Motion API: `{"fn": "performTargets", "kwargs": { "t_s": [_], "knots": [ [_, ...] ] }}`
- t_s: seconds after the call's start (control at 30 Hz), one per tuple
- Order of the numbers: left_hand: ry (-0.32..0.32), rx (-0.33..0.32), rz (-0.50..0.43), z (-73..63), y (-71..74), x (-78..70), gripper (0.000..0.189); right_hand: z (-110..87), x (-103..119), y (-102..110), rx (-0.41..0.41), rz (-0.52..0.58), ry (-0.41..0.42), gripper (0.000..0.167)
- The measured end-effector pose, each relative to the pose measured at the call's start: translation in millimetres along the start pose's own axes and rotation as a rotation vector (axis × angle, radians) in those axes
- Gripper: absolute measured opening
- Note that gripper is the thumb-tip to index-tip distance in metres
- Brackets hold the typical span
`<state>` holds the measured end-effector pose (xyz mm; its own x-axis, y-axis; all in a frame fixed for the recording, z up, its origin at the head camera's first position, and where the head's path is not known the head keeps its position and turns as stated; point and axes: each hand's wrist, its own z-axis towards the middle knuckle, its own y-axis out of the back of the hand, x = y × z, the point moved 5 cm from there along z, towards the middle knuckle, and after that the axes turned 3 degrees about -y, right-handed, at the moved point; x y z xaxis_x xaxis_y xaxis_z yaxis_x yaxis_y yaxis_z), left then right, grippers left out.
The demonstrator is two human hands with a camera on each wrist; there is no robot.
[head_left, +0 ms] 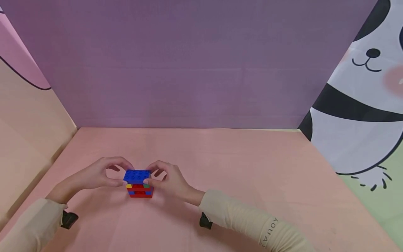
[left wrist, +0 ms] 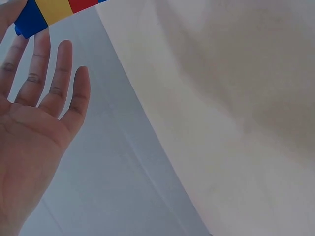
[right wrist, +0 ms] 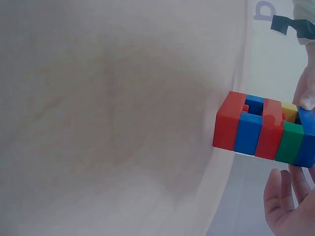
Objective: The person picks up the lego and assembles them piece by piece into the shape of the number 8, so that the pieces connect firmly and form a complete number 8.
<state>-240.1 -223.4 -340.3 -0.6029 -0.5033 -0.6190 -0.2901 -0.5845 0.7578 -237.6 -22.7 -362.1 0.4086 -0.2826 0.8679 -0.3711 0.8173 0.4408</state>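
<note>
A stack of toy building bricks stands on the pink surface. Its top is a blue brick (head_left: 136,176) with studs facing up. Beneath that come a yellow brick (right wrist: 288,111) and a green brick (right wrist: 290,142), side by side with a gap between. Lower down lie a red brick (right wrist: 269,130), blue bricks (right wrist: 248,133) and a red bottom brick (right wrist: 229,120). My left hand (head_left: 96,174) pinches the top blue brick at its left end, thumb in front. At the right end my right hand (head_left: 171,180) grips the same brick between thumb and fingers.
The pink tabletop (head_left: 239,168) runs back to a purple wall (head_left: 195,63). A beige panel (head_left: 28,122) borders the left side; a panel with a panda picture (head_left: 362,140) borders the right. Dark wrist devices sit under both sleeves (head_left: 245,217).
</note>
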Motion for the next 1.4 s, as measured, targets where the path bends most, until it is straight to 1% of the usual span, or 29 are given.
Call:
{"fn": "performTargets", "kwargs": {
  "t_s": [0.27, 0.6, 0.83, 0.97, 1.2, 1.4],
  "knots": [
    [0.008, 0.006, 0.009, 0.6, -0.3, -0.4, 0.032, -1.7, 2.7, 1.3, 0.008, -0.001, 0.014, 0.031],
    [0.019, 0.002, 0.008, -1.6, -0.7, -0.4, 0.030, -1.8, 2.3, -0.1, 0.009, -0.006, 0.015, 0.028],
    [0.011, -0.001, 0.009, -0.8, -0.9, -0.6, 0.030, -2.3, 4.2, 1.3, 0.008, -0.014, 0.021, 0.028],
    [0.025, 0.001, 0.008, -2.4, -1.2, -2.3, 0.031, -2.2, 5.1, 0.8, 0.015, -0.018, 0.022, 0.027],
    [0.009, 0.004, 0.030, -3.5, -0.3, -2.4, 0.034, -1.0, 5.6, 1.1, 0.022, -0.011, 0.012, 0.026],
    [0.006, 0.004, 0.021, -5.0, 0.5, -6.0, 0.033, -0.5, 3.2, 0.4, 0.019, -0.023, 0.004, 0.026]
  ]
}}
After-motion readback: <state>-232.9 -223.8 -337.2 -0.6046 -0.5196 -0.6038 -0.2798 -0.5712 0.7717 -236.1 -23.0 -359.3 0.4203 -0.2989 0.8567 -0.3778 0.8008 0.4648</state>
